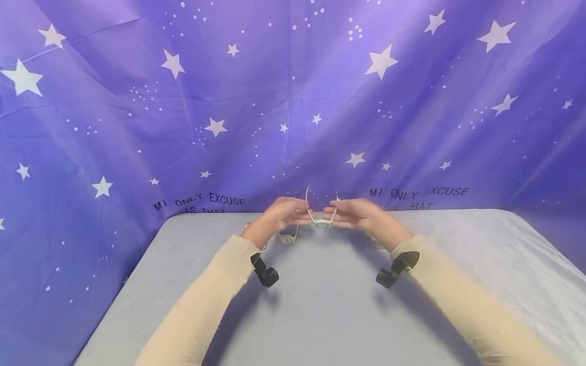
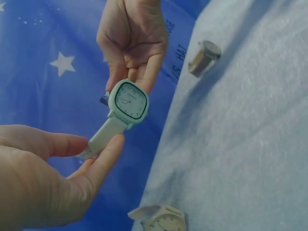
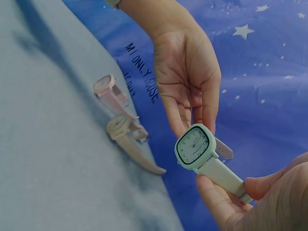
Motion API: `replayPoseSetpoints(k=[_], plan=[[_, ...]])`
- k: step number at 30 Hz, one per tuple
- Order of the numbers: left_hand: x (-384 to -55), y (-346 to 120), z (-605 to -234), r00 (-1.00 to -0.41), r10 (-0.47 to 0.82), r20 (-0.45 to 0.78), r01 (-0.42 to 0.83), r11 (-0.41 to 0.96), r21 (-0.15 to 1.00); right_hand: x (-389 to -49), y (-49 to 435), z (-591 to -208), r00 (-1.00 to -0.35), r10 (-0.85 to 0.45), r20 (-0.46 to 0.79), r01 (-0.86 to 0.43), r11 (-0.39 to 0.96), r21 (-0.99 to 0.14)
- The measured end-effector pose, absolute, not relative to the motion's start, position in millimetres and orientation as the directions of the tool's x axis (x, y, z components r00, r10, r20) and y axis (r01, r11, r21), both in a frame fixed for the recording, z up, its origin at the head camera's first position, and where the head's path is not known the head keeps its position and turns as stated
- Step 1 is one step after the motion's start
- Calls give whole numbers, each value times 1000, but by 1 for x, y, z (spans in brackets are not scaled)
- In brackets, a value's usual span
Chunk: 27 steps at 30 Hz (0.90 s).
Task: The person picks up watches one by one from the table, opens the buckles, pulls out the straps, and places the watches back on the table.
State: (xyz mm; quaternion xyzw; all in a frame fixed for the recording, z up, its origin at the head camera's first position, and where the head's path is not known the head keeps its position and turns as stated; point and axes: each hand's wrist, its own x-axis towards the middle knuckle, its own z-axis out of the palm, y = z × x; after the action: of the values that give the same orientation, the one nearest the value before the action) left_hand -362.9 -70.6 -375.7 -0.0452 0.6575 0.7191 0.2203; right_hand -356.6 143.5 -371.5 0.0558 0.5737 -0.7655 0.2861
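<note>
A pale green wristwatch (image 1: 322, 224) with a rounded square face hangs between my two hands above the far edge of the table. My left hand (image 1: 289, 211) pinches one half of its strap between thumb and fingers. The other half is pinched by my right hand (image 1: 359, 214). The straps bend upward on both sides, and the watch face (image 2: 129, 101) is turned toward the wrist cameras. Below my left hand lie a beige watch (image 3: 122, 129) and a pink watch (image 3: 109, 94). A watch with a brown strap (image 2: 204, 58) stands on the table under my right wrist.
The table (image 1: 320, 310) has a light grey cloth cover. Behind its far edge hangs a purple curtain (image 1: 293, 96) with white stars and black lettering. Each wrist wears a black camera mount (image 1: 264, 272) below a cream sleeve (image 1: 197, 305).
</note>
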Motion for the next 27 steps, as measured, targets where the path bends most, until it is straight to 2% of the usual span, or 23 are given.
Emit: replayPoseSetpoints(k=[9, 21, 27], plan=[[-364, -64, -391, -900, 217, -379, -382, 27, 924, -362, 142, -393, -809, -371, -455, 535, -146, -832], [-364, -60, -405, -900, 154, -407, -379, 182, 907, -363, 136, -409, -785, -383, -486, 547, -60, -835], [-364, -60, -409, -896, 135, -423, -391, 210, 896, -362, 132, -416, -780, -381, -496, 551, -42, -834]])
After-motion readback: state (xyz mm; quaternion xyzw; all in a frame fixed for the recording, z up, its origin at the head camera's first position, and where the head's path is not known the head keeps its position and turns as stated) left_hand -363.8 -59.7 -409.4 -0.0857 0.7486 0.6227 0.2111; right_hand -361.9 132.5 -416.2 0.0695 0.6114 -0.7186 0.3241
